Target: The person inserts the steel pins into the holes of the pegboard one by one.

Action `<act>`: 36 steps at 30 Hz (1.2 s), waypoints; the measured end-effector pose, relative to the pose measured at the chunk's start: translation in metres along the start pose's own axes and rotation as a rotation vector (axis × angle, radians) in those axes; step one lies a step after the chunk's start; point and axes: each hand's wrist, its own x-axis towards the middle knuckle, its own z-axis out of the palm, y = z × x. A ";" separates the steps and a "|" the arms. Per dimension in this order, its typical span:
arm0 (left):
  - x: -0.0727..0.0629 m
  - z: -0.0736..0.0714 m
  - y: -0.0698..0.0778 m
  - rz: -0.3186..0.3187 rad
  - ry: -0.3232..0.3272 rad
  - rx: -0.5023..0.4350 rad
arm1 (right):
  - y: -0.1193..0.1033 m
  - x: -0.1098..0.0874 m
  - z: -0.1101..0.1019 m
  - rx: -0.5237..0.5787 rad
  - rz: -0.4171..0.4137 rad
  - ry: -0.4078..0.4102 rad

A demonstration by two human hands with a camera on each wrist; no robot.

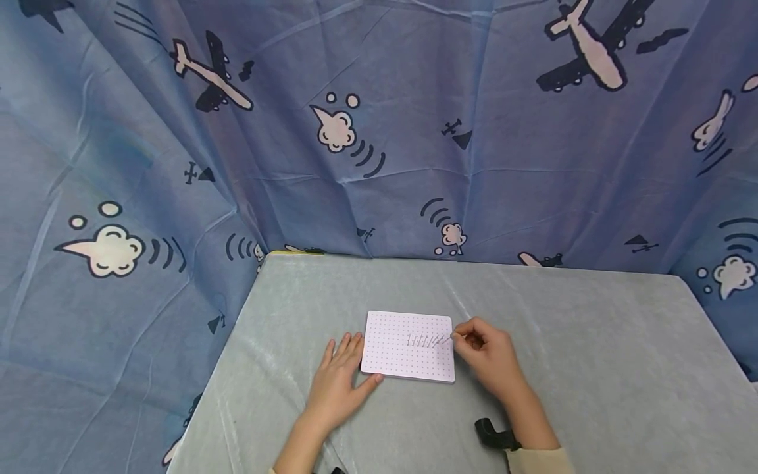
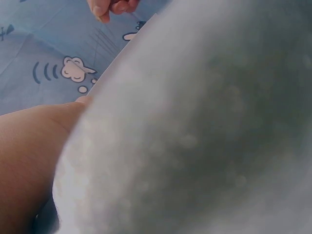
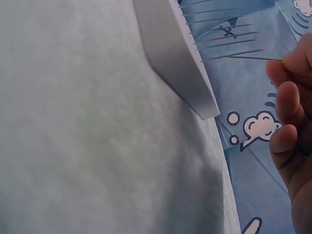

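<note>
A white board [image 1: 385, 361] dotted with rows of small holes lies on the table. Several thin metal pins [image 1: 419, 341] stand in a row on its right half, and in the right wrist view they stick out from its face. Thumb and forefinger of my right hand [image 1: 487, 354] pinch another thin pin [image 3: 251, 58] by one end, close to the last pin of the row. Straight fingers of my left hand [image 1: 339, 385] lie along the board's left edge, with the thumb at its lower left corner. A pale blur fills most of the left wrist view.
A pale grey-green cloth covers the table [image 1: 592, 368]. Behind it and at the sides hangs a blue curtain [image 1: 403, 164] printed with planes and clouds. A black strap piece [image 1: 494, 434] sits at my right wrist.
</note>
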 end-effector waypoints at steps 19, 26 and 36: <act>0.000 -0.001 0.000 -0.006 -0.006 0.004 | 0.002 -0.003 0.007 -0.118 -0.010 -0.086; 0.001 -0.002 0.001 -0.005 -0.003 -0.006 | 0.003 -0.004 0.008 -0.155 -0.010 -0.100; 0.000 -0.003 0.001 -0.002 -0.005 0.002 | 0.002 -0.005 0.011 -0.172 -0.011 -0.100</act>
